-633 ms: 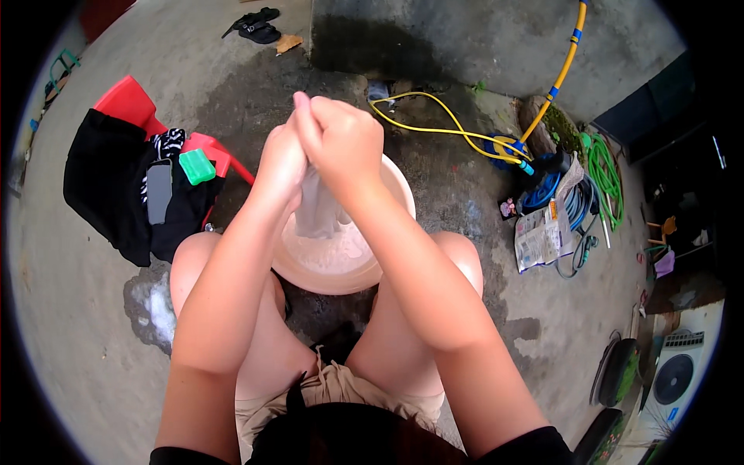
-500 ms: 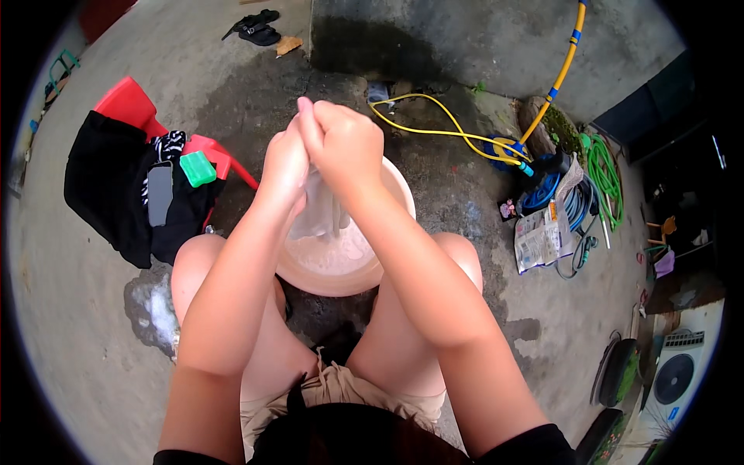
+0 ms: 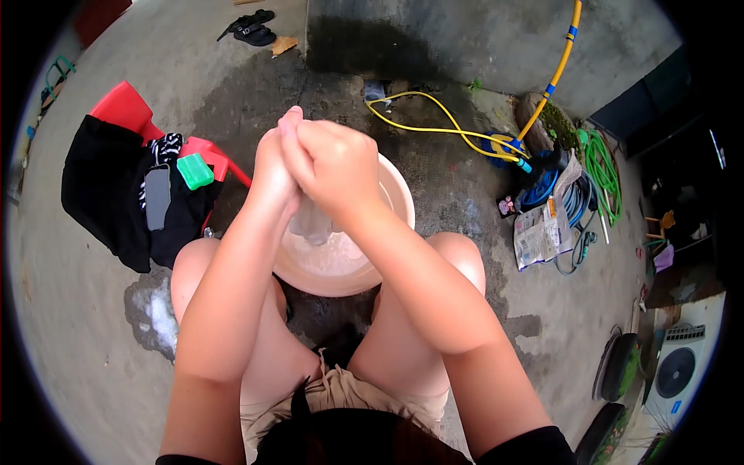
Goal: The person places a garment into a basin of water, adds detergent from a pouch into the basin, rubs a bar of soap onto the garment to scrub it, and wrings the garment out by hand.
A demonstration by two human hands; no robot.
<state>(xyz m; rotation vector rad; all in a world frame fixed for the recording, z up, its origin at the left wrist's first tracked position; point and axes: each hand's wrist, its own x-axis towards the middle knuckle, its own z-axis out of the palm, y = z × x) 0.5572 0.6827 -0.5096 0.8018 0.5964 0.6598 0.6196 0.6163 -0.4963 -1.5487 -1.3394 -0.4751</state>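
Note:
Both of my hands are pressed together over a pale pinkish basin (image 3: 399, 198). My left hand (image 3: 273, 167) and my right hand (image 3: 337, 159) are closed around a wet, whitish cloth (image 3: 311, 225). Its lower part droops from beneath my hands into the basin; the rest is hidden in my grip. Cloudy, sudsy water (image 3: 333, 252) lies in the basin, which stands on the ground between my knees.
At left, a red chair (image 3: 124, 108) carries black clothing (image 3: 101, 182), a phone (image 3: 157, 198) and a green soap box (image 3: 194, 171). Foam (image 3: 161, 314) lies near my left knee. A yellow hose (image 3: 418, 130) and coiled green hose (image 3: 601, 174) lie at right. Black sandals (image 3: 252, 29) lie far left.
My clasped hands have come slightly down and to the left, closer to me. Less of the cloth shows hanging below them, and its end sits lower over the water.

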